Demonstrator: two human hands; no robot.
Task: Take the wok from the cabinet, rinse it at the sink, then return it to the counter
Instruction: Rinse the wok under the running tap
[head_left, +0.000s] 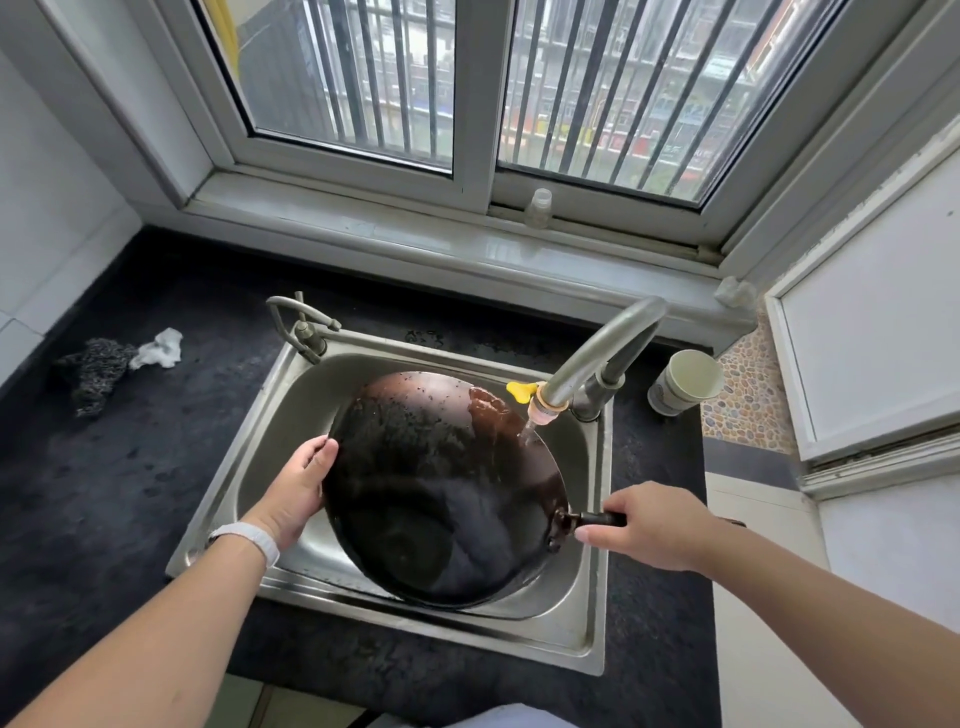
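Note:
A large dark wok (441, 488) sits tilted in the steel sink (587, 629), its inside facing up. Water runs from the grey faucet (602, 353) onto the wok's upper right rim, where a brown wet patch spreads. My right hand (649, 525) grips the wok's short black handle at the right. My left hand (301, 488), with a white watch on the wrist, holds the wok's left rim with the palm under its outer wall.
The dark counter (104, 493) surrounds the sink. On its left lie a steel scourer (96, 369) and a crumpled white cloth (158, 348). A paper cup (685, 382) lies right of the faucet. A small bottle (537, 208) stands on the window sill. A second tap (304, 325) sits at the sink's back left.

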